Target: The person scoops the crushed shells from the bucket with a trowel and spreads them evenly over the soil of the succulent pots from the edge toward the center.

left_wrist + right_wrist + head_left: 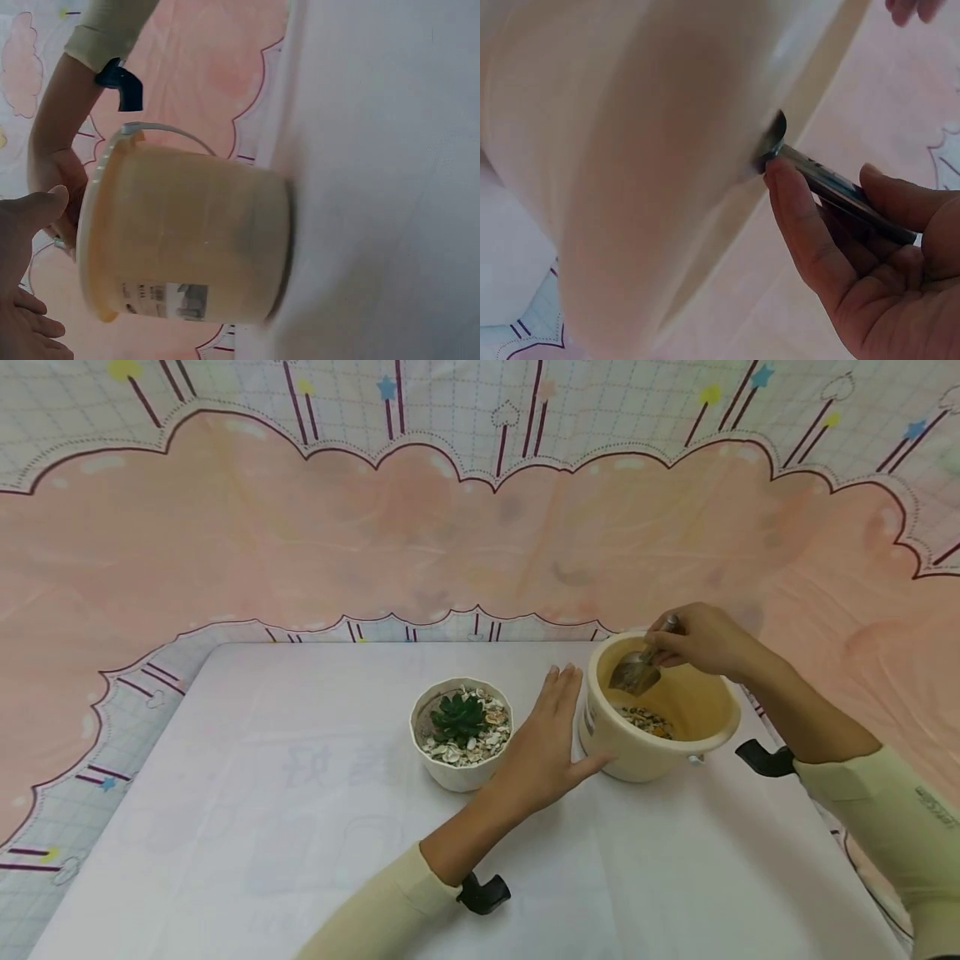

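Note:
In my right hand (701, 639) I grip the handle of a small metal scoop (636, 673), its blade tilted down inside the mouth of a cream bucket (637, 767). A small heap of pebbles (647, 722) lies at the bottom of the bucket. The right wrist view shows fingers and thumb around the metal handle (847, 196). My left hand (543, 752) is held with fingers straight between the bucket and a white pot (453, 777), thumb near the bucket's side. The pot holds a green succulent (459, 718) ringed by pale pebbles (491, 739).
A white-covered table (300, 827) carries the pot and the bucket, the bucket near its right back edge. The bucket's pale handle (172, 131) hangs down its side. Behind stands a pink patterned cloth (337, 543).

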`<action>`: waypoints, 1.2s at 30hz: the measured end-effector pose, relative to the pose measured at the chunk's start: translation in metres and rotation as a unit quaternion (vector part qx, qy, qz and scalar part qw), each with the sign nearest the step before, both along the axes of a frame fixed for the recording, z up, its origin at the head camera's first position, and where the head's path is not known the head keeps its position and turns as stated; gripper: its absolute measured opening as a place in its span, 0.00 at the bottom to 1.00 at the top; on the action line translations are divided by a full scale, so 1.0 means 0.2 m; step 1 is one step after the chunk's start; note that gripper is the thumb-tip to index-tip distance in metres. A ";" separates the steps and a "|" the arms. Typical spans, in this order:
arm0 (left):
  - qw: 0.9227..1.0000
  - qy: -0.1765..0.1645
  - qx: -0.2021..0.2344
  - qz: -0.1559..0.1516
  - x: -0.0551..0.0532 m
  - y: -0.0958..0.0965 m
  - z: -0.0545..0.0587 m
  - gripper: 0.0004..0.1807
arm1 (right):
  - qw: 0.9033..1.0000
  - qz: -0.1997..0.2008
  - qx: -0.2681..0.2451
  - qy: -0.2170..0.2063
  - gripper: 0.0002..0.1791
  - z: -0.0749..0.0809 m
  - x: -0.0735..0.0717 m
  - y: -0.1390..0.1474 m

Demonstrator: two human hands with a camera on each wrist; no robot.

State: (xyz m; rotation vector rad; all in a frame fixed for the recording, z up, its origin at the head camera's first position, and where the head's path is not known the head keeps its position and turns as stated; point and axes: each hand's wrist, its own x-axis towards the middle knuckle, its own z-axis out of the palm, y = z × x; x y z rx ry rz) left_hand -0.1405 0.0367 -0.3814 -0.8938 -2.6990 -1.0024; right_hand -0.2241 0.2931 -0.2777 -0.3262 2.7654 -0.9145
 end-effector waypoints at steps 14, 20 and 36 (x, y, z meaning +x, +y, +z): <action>0.999 0.022 -0.034 0.031 -0.08 0.20 -0.07 0.61 | 0.995 0.079 0.061 -0.029 0.15 -0.07 -0.12 -0.03; 0.998 0.044 -0.042 0.035 -0.10 0.20 -0.08 0.62 | 0.989 0.117 0.083 -0.036 0.13 -0.08 -0.14 -0.02; 0.999 0.043 -0.014 0.031 -0.10 0.20 -0.09 0.62 | 0.983 0.151 0.079 -0.061 0.13 -0.06 -0.16 0.02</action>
